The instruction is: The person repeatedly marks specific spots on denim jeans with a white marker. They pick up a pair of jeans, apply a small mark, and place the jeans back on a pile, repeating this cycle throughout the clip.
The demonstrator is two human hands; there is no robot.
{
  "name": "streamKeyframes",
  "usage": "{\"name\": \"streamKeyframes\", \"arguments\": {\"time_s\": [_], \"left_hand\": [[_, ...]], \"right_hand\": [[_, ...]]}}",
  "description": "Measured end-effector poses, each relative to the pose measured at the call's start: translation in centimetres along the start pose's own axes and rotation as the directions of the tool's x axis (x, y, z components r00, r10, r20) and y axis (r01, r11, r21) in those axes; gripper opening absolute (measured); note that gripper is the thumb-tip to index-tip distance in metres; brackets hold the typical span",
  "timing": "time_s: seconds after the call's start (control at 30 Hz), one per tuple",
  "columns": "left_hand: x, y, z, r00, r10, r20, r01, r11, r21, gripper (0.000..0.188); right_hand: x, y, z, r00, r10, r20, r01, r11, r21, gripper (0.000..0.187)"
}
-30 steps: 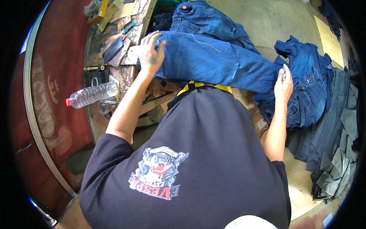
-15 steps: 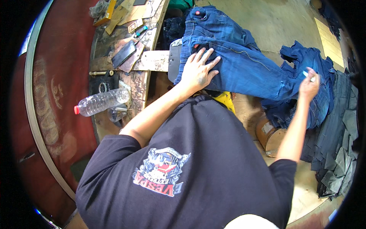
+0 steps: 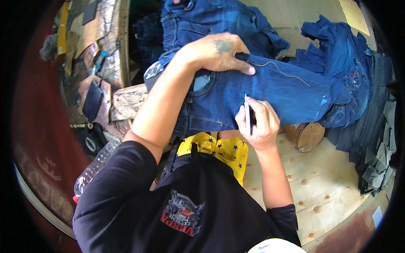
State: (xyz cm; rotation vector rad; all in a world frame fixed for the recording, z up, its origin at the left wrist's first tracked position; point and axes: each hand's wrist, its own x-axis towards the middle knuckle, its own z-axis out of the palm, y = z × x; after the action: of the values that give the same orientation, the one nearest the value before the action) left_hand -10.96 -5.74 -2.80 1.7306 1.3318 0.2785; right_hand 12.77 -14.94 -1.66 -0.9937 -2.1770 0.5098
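Observation:
Blue denim trousers point(image 3: 287, 90) lie across a narrow board in front of me, with a loose thread trailing along the leg and a frayed light patch near its right end. My left hand point(image 3: 221, 52) grips the denim on the far side of the leg, thumb on top and its other fingers partly hidden in the folds. In my right hand point(image 3: 260, 120) is a slim, pale, pointed tool point(image 3: 247, 116), held upright just over the near edge of the leg. Its exact kind is unclear.
More denim point(image 3: 350, 71) is heaped at the right, beside stacked dark grey cloth point(image 3: 379, 122). Below stands a round wooden stool-like block point(image 3: 310, 137). On the left, a worn bench point(image 3: 107, 38) bears a phone point(image 3: 93, 101); a plastic bottle point(image 3: 95, 164) lies near my left arm.
My right hand has come from the far right in to the middle of the leg with the tool. The left hand went from lying flat to gripping the denim. The view has shifted.

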Motion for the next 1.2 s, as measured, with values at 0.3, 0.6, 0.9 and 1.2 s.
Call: {"name": "streamKeyframes", "arguments": {"time_s": [0.3,0.6,0.9,1.2], "left_hand": [[0.5,0.1,-0.6,0.972,0.076,-0.223,-0.064,0.996,0.062,0.041],[0.7,-0.6,0.1,0.962,0.074,-0.264,-0.055,0.996,0.076,0.037],[0.7,0.1,-0.5,0.988,-0.047,-0.146,0.050,0.999,0.016,0.034],[0.9,1.1,-0.8,0.977,-0.072,-0.200,0.074,0.997,0.005,0.033]], "right_hand": [[4.4,2.6,4.1,0.988,0.001,-0.153,-0.006,0.999,-0.032,0.013],[4.4,2.6,3.6,0.999,-0.007,-0.053,0.013,0.993,0.115,0.011],[4.3,3.0,4.3,0.994,0.061,-0.091,-0.059,0.998,0.022,0.014],[4.1,3.3,4.1,0.990,0.042,-0.137,-0.035,0.998,0.050,0.018]]}}
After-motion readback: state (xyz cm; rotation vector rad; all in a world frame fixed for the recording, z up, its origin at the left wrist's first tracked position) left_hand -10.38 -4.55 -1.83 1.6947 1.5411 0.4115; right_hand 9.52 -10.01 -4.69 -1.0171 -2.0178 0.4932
